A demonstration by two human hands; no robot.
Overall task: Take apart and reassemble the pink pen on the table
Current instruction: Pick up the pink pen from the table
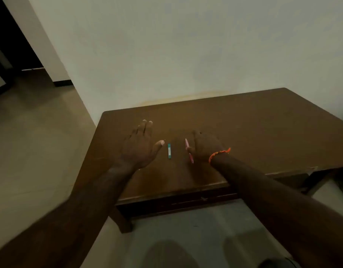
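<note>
1. Where the brown wooden table (244, 128) meets the pale wall (186, 45), both hands are seen extended over its top.
2. Left hand (140, 146): fingers spread flat, nothing held.
3. Right hand (204, 147): placed against the pink pen (189, 150); whether it is gripped cannot be told. An orange thread band (219, 154) is worn at the wrist.
4. Pink pen: lying on the table, beside the right thumb.
5. Teal pen-like item (169, 150): lying between the hands, untouched.
</note>
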